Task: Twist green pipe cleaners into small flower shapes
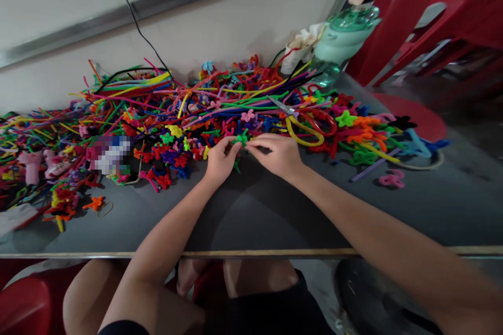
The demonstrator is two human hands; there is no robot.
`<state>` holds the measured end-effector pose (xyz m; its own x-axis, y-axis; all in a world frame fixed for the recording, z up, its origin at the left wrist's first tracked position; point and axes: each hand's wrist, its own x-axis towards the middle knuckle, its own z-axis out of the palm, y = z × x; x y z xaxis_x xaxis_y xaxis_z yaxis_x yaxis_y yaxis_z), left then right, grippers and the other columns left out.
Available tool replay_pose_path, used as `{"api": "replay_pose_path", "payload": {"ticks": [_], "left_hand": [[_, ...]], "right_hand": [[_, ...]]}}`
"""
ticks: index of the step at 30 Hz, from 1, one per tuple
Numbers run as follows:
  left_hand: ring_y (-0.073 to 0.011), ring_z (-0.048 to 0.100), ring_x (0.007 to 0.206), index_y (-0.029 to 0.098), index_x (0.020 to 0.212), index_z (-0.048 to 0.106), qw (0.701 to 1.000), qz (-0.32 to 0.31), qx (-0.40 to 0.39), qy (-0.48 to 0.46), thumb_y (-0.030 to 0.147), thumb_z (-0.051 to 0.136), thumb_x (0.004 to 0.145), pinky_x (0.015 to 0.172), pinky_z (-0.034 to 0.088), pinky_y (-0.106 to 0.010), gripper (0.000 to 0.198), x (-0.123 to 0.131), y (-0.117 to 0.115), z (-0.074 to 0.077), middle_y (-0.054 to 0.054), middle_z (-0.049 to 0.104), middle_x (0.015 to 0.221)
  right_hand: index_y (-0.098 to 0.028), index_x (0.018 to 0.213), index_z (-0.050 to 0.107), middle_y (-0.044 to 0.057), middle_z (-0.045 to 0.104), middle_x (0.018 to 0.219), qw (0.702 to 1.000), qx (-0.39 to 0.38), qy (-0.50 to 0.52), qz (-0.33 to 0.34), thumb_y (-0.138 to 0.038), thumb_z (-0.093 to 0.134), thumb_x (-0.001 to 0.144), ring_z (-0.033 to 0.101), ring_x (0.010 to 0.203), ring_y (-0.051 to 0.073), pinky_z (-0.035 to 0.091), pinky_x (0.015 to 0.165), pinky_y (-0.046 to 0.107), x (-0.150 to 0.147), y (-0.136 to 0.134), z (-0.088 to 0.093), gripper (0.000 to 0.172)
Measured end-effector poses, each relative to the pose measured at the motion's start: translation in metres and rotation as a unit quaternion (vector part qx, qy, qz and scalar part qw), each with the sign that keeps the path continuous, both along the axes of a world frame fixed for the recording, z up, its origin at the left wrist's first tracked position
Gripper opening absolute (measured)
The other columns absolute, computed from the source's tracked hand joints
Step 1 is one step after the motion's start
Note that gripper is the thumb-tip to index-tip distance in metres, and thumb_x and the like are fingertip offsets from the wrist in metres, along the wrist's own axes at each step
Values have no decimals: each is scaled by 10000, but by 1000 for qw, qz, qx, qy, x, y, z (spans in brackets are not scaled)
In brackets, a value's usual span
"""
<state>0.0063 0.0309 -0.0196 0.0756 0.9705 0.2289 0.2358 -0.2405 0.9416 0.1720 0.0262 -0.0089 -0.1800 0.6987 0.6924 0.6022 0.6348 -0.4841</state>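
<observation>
A small green pipe-cleaner flower (pixel 241 138) is pinched between my two hands above the dark table's middle. My left hand (pixel 223 159) is closed, its thumb and forefinger gripping the flower's left side. From the other side my right hand (pixel 277 154) is closed too, fingertips pressed at the flower's right edge. Just behind the hands lies a heap of coloured pipe cleaners (pixel 220 99), some straight, some bent into small flowers such as a pink one (pixel 248 115). Scissors (pixel 304 123) with yellow and red handles rest on the heap, right of my hands.
A mint-green bottle (pixel 334 44) and a white cup (pixel 293 57) stand at the back right. Red plastic chairs (pixel 396 26) are beyond the right edge. At left are pink figures (pixel 31 165) and a rubber band (pixel 105 209). The wooden table edge (pixel 275 253) runs before my lap.
</observation>
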Motion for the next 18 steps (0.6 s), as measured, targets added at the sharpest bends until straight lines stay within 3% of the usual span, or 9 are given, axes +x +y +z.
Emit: {"api": "replay_pose_path", "payload": {"ticks": [4, 6, 9, 18], "left_hand": [[-112, 597, 587, 166, 870, 676, 999, 10, 9, 31, 307, 605, 836, 557, 461, -218, 161, -7, 2, 5, 4, 640, 632], [-116, 603, 594, 165, 835, 684, 999, -3, 19, 42, 321, 603, 834, 570, 468, -225, 175, -10, 2, 7, -3, 653, 639], [-120, 611, 600, 170, 832, 699, 998, -30, 23, 54, 339, 602, 830, 582, 477, -234, 195, -11, 1, 9, -14, 676, 663], [-106, 577, 546, 167, 787, 702, 999, -40, -11, 28, 367, 617, 807, 519, 441, -214, 218, -8, 0, 9, -15, 662, 619]], "right_hand": [[-204, 916, 739, 59, 748, 877, 999, 5, 9, 30, -304, 633, 858, 706, 784, 174, 556, 612, 262, 1, 3, 1, 157], [-211, 983, 732, 66, 748, 934, 999, 20, 4, 36, -286, 613, 876, 707, 838, 178, 571, 666, 276, 3, 4, 0, 176], [-226, 952, 743, 60, 754, 920, 997, 47, -15, 54, -275, 604, 885, 711, 831, 180, 578, 760, 312, 6, 7, -1, 162], [-238, 875, 759, 45, 761, 824, 994, 79, -44, 60, -286, 632, 863, 721, 742, 181, 589, 682, 297, 10, 7, 2, 136]]}}
